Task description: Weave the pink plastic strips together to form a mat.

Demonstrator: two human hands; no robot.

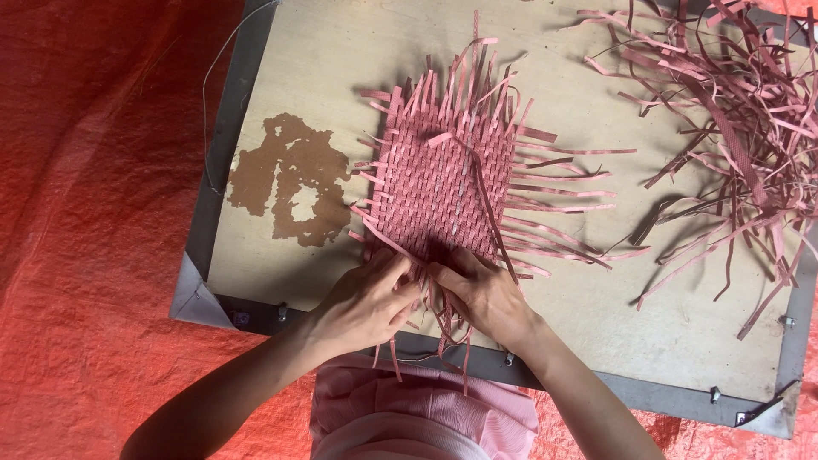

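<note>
— Working left to right: how far along are we?

— Our left hand [368,300] and right hand [483,294] both pinch loose pink strips at the near edge of the woven mat [439,183], which lies mid-board on the bench [332,51]. We judge the centre square woven, while strip ends on all four sides hang unfinished.

— Room to move?

— Left of the mat we have bare board with a brown stain [290,179]; the metal frame [217,153] rims it. Right, a heap of spare strips [741,111] crowds the far corner.
</note>
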